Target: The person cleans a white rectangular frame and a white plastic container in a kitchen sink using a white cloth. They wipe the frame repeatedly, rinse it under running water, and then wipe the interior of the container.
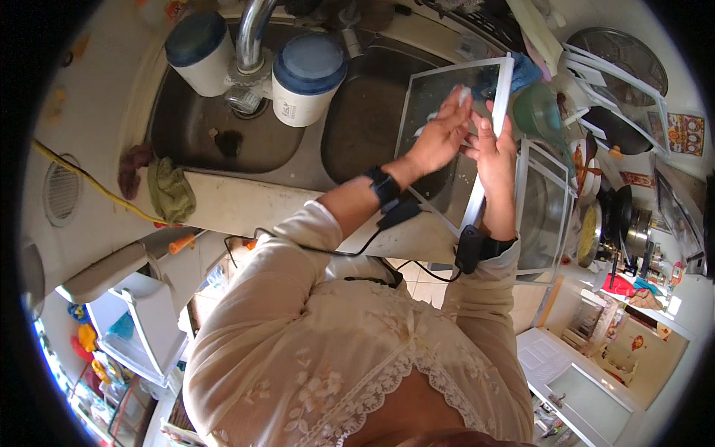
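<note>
A glass panel with a white frame (504, 92), like a refrigerator shelf, is tilted over the right basin of a steel sink (363, 112). My right hand (494, 148) grips its right-hand edge, with the thumb on the near side of the frame. My left hand (444, 131) lies against the glass with its fingers stretched out. White material (464, 96), foam or a soft pad, shows at the fingertips and beside the hand. Whether my left hand holds it is hidden. Each wrist wears a black strap, with a cable running from it.
A chrome faucet (252, 47) and two white filter housings with blue lids (309, 84) stand over the left basin. A green cloth (172, 190) hangs at the sink's front edge. Another framed glass panel (540, 212), a green bowl (539, 112) and pans (617, 215) are at the right.
</note>
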